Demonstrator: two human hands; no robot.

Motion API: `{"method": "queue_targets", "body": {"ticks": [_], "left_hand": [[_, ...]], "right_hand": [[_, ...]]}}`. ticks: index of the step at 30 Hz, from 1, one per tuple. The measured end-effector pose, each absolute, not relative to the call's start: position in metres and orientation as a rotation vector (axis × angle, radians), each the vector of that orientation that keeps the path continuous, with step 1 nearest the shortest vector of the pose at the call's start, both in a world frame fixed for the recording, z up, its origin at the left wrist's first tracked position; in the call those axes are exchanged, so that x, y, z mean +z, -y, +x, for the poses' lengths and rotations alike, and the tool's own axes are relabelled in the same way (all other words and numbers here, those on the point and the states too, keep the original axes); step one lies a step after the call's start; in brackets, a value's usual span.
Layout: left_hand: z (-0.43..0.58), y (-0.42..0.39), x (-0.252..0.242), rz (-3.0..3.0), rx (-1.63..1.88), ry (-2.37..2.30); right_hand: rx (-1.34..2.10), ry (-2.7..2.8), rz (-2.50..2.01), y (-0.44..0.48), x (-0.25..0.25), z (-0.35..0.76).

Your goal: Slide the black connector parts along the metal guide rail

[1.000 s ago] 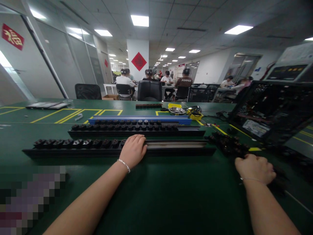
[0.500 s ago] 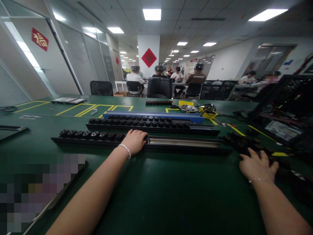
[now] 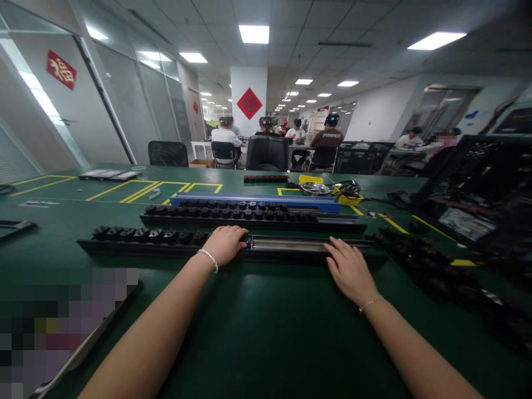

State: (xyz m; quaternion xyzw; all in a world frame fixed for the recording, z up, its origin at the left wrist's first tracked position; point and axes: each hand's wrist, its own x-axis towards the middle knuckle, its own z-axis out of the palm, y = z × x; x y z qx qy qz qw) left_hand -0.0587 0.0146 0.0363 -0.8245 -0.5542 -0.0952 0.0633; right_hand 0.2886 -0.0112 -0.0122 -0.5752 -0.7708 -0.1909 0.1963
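A long black rail [image 3: 291, 244] lies across the green table [image 3: 266, 321] in front of me. Its left half carries a row of small black parts [image 3: 145, 234]; its right half shows a bare metal channel. My left hand [image 3: 226, 244] rests on the rail where the row of parts ends, fingers curled over it. My right hand [image 3: 349, 269] lies with fingers stretched out at the rail's near edge, further right, holding nothing. A heap of loose black parts [image 3: 432, 266] sits on the table to the right of that hand.
A second black rail [image 3: 249, 216] filled with parts lies behind the first, then a blue bar [image 3: 257, 200]. A metal bowl [image 3: 315, 188] and yellow tray stand further back. An open dark machine [image 3: 477, 194] stands at right. People sit at far tables.
My right hand has left the heap of loose parts and moved left to the rail, fingers now spread. The left hand has stayed on the rail.
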Motion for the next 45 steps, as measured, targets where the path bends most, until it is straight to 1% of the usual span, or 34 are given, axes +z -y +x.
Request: {"method": "queue_targets", "body": {"ticks": [5,13,28,45], "left_hand": [[-0.056,-0.014,0.036,-2.491,-0.302,1.716],[-0.050,-0.011,0.038,-2.508,-0.308,1.742],[-0.042,-0.009,0.037,-2.501,-0.319,1.689],[-0.035,-0.008,0.035,-2.505,-0.357,1.640]], "right_hand": [[-0.401,2.140,-1.635,0.010,-0.015,0.275],[-0.283,1.988,-1.638,0.003,-0.013,0.268],[-0.268,1.982,-1.532,0.001,-0.019,0.269],[-0.262,2.015,-1.529,0.004,-0.015,0.269]]}}
